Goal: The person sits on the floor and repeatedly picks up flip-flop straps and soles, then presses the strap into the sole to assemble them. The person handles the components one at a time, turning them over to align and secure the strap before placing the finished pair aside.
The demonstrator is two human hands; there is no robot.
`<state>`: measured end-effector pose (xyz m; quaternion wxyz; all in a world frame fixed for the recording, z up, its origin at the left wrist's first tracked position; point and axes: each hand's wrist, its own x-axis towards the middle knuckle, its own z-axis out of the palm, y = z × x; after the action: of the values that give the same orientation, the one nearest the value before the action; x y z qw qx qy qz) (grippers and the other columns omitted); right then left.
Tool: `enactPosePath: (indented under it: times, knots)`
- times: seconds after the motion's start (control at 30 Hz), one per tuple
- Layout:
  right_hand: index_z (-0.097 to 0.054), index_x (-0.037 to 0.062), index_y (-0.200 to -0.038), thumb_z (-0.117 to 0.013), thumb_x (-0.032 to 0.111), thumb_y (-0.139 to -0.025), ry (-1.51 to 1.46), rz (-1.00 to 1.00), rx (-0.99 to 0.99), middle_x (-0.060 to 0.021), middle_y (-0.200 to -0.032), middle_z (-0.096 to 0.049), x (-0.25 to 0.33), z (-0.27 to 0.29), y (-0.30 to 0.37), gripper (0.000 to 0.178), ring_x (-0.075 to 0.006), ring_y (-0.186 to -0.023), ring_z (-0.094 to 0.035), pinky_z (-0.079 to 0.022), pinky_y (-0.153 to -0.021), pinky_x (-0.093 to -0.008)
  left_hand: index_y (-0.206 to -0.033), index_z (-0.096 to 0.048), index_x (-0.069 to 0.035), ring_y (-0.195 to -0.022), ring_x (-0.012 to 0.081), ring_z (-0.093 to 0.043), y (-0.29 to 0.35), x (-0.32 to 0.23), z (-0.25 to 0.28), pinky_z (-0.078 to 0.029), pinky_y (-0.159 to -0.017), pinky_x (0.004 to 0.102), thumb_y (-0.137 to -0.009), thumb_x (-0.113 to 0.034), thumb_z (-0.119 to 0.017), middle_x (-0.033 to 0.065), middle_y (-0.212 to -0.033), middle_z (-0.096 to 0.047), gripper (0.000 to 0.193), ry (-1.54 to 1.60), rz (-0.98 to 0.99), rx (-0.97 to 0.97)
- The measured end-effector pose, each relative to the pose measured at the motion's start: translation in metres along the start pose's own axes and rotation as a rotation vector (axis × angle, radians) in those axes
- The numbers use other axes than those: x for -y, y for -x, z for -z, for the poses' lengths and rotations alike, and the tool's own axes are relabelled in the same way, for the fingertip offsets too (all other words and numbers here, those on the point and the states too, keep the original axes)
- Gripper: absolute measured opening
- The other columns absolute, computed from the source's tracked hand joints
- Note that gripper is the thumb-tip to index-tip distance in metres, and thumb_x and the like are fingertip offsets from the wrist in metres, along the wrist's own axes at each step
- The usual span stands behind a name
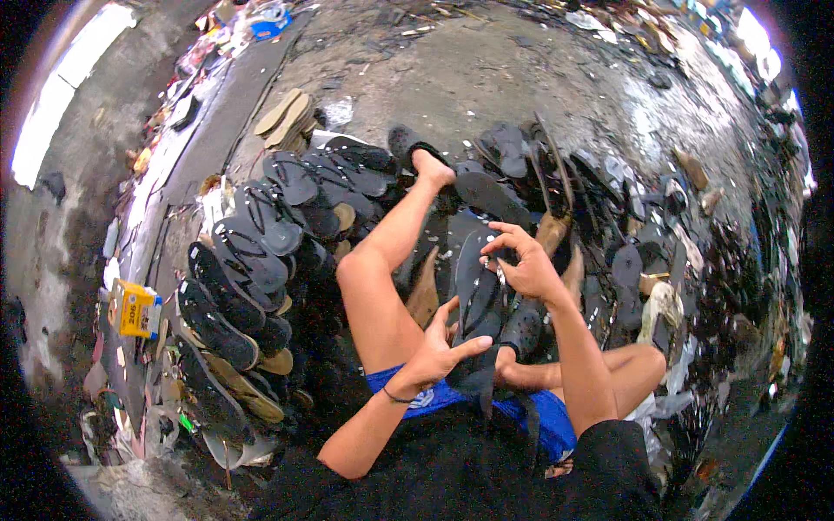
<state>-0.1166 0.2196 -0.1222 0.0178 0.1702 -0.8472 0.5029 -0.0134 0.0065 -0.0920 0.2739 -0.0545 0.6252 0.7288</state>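
A black flip-flop (472,273) stands in front of my body, toe end pointing away from me. My left hand (432,354) holds it near the heel end, its thumb stretched across the sole and the fingers round the left side. At the upper right part of the sole, my right hand (526,265) has its fingers bent and closed in on the strap area. Whether a small piece lies between those fingertips is too small to tell. Beside my tucked foot is a black clog with holes (522,326), partly behind my right forearm.
Rows of black flip-flops (248,252) lie overlapping on the left. Behind them sits a stack of tan soles (287,117). A yellow box (137,310) stands at the far left. More dark footwear (491,191) lies ahead, with scraps and a pale cloth (662,308) on the right.
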Motion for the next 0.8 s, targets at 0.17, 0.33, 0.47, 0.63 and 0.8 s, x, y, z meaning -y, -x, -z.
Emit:
enactPosePath:
  times: [0.17, 0.33, 0.47, 0.63, 0.8]
  knots:
    - [-0.053, -0.0005, -0.133, -0.080, 0.019, -0.079, 0.314, -0.250, -0.097, -0.0222, -0.135, -0.054, -0.163, -0.011, -0.037, 0.063, -0.0368, -0.120, -0.058, -0.048, -0.100, -0.0422, -0.140, -0.042, 0.009, -0.118, 0.0214, -0.057, -0.028, -0.026, 0.093, -0.045, -0.103, 0.0350, -0.091, -0.009, -0.070, 0.0163, -0.129, -0.059, 0.060, -0.201, -0.426, -0.554]
    - [-0.024, -0.0071, -0.149, -0.073, 0.020, -0.080, 0.639, -0.656, 0.018, -0.0302, -0.142, -0.047, -0.262, -0.018, -0.044, 0.089, -0.0450, -0.135, -0.043, -0.031, -0.115, -0.0529, -0.147, -0.030, 0.014, -0.124, 0.0213, -0.052, -0.027, -0.118, 0.203, -0.040, -0.108, 0.0347, -0.091, -0.019, -0.074, 0.0215, -0.137, -0.052, 0.078, -0.117, -0.553, -0.820]
    - [-0.063, 0.0018, -0.122, -0.074, 0.016, -0.081, 0.443, -0.567, -0.114, -0.0216, -0.114, -0.067, -0.270, -0.027, -0.043, 0.045, -0.0371, -0.107, -0.065, -0.050, -0.094, -0.0420, -0.149, -0.028, 0.010, -0.142, 0.0297, -0.038, -0.014, -0.125, 0.190, -0.028, -0.117, 0.0373, -0.090, -0.022, -0.075, 0.0258, -0.154, -0.037, 0.082, -0.708, -0.730, -1.130]
    - [-0.060, -0.0010, -0.110, -0.071, 0.008, -0.089, -0.329, -0.520, -0.361, -0.0070, -0.093, -0.066, -0.158, -0.044, 0.003, 0.025, -0.0142, -0.077, -0.064, -0.053, -0.070, -0.0290, -0.146, -0.040, 0.001, -0.134, 0.0266, -0.051, -0.029, -0.082, 0.097, -0.040, -0.112, 0.0408, -0.092, -0.009, -0.068, 0.0197, -0.145, -0.050, 0.061, -0.355, -0.421, -0.685]
    - [-0.060, 0.0035, -0.097, -0.076, 0.004, -0.079, 0.100, -0.089, -0.334, -0.0104, -0.090, -0.061, 0.031, -0.072, 0.108, 0.024, -0.0243, -0.087, -0.062, -0.050, -0.075, -0.0371, -0.140, -0.047, 0.004, -0.124, 0.0302, -0.057, -0.029, -0.088, 0.046, -0.043, -0.108, 0.0379, -0.087, -0.020, -0.075, 0.0215, -0.137, -0.056, 0.065, -0.846, -0.840, -0.223]
